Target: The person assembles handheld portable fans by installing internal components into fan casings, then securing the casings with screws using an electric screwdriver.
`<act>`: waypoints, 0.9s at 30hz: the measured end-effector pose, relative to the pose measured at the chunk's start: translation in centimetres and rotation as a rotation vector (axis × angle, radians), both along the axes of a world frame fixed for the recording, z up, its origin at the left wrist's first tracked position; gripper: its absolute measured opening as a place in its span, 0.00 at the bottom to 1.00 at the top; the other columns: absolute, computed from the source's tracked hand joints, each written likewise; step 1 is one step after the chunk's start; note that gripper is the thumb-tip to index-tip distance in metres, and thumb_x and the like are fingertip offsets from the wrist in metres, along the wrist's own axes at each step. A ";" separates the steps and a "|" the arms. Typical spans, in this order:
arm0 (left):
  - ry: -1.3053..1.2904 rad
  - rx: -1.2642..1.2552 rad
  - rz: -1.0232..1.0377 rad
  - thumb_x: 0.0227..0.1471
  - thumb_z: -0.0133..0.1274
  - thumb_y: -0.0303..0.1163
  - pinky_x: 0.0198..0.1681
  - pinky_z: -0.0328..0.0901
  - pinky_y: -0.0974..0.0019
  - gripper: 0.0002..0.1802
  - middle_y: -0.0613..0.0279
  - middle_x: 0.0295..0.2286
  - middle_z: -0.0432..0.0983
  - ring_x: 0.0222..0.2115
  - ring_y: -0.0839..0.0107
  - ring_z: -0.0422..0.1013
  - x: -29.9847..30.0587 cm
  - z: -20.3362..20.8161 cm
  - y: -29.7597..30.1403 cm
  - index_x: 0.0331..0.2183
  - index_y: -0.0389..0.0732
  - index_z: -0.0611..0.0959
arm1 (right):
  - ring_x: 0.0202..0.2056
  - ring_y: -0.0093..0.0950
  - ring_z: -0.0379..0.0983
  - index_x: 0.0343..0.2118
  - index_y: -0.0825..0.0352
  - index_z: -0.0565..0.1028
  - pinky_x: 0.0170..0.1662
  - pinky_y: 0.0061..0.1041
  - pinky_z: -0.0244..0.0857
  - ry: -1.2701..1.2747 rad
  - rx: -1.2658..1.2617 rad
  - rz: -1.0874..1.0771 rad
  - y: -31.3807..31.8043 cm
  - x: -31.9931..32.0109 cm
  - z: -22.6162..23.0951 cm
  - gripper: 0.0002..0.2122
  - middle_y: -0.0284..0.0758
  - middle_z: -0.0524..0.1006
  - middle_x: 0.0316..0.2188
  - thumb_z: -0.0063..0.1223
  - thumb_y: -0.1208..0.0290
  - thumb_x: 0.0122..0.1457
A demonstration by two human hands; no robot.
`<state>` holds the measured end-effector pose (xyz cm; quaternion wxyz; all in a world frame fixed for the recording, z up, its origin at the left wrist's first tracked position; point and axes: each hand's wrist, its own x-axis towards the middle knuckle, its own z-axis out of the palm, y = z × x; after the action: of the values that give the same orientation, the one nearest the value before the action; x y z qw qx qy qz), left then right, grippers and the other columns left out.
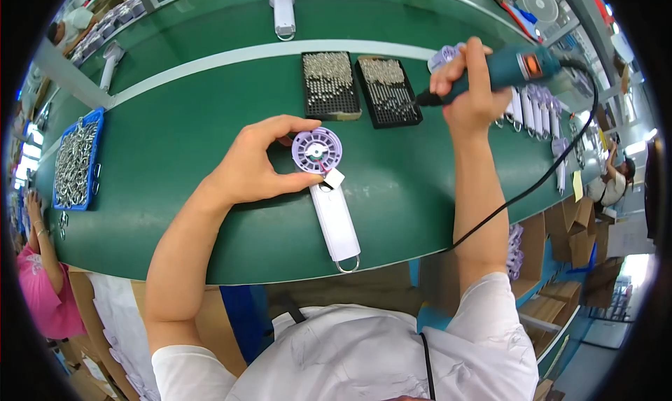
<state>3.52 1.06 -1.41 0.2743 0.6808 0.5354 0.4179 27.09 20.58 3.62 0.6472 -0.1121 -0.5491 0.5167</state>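
My left hand [255,159] grips the round purple head of a small handheld fan [336,222] between thumb and fingers. The fan lies on the green table, its white handle pointing toward me and a metal ring at the end. Its head is uncovered, with a red wire and a small white piece at the neck. In my right hand [479,86] is a teal electric screwdriver [514,71], its tip over the right-hand black screw tray [413,114]. Whether a screw sits on the bit is too small to tell. Beside it stands another screw tray [308,86].
A blue basket of metal rings [92,184] stands at the left. Several white-and-purple fans [535,114] lie at the right, beneath the black cord [553,170]. Another fan [283,12] rests beyond the pale strip [210,61]. Co-workers are at both sides.
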 end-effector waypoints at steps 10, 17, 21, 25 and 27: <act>0.021 -0.016 0.034 0.38 0.74 0.32 0.52 0.68 0.66 0.38 0.58 0.46 0.79 0.45 0.70 0.75 0.2 -0.1 -0.1 0.53 0.37 0.81 | 0.13 0.25 0.66 0.33 0.74 0.74 0.17 0.29 0.64 -0.166 0.034 -0.081 0.8 -0.6 -1.0 0.09 0.35 0.71 0.16 0.58 0.72 0.64; 0.009 -0.018 0.036 0.37 0.74 0.31 0.51 0.68 0.67 0.38 0.58 0.46 0.79 0.45 0.70 0.75 0.3 0.1 -0.3 0.53 0.37 0.81 | 0.13 0.25 0.67 0.33 0.74 0.74 0.17 0.29 0.64 -0.170 0.011 -0.088 0.6 -0.8 -1.2 0.09 0.34 0.71 0.16 0.58 0.72 0.64; 0.011 -0.014 0.027 0.38 0.74 0.31 0.51 0.68 0.67 0.38 0.58 0.46 0.79 0.45 0.70 0.75 0.2 0.0 -0.3 0.53 0.37 0.81 | 0.13 0.24 0.72 0.30 0.72 0.77 0.19 0.24 0.67 -0.147 0.014 -0.061 1.0 -0.8 -1.5 0.09 0.33 0.74 0.15 0.62 0.71 0.62; 0.006 -0.022 0.025 0.38 0.74 0.31 0.51 0.68 0.67 0.38 0.57 0.46 0.79 0.45 0.70 0.75 0.2 0.1 -0.3 0.53 0.36 0.81 | 0.14 0.23 0.72 0.30 0.72 0.77 0.19 0.23 0.67 -0.158 0.043 -0.067 0.9 -1.0 -1.6 0.09 0.33 0.74 0.15 0.62 0.71 0.62; 0.010 -0.018 0.026 0.38 0.74 0.31 0.51 0.68 0.67 0.38 0.57 0.46 0.79 0.45 0.70 0.75 0.1 0.0 -0.2 0.53 0.36 0.80 | 0.13 0.24 0.67 0.32 0.73 0.75 0.17 0.28 0.65 -0.210 0.072 -0.104 0.7 -1.1 -1.5 0.08 0.34 0.72 0.16 0.58 0.72 0.64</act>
<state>3.66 0.81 -1.42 0.2725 0.6734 0.5491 0.4132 26.01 21.28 2.08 0.6158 -0.1708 -0.6255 0.4477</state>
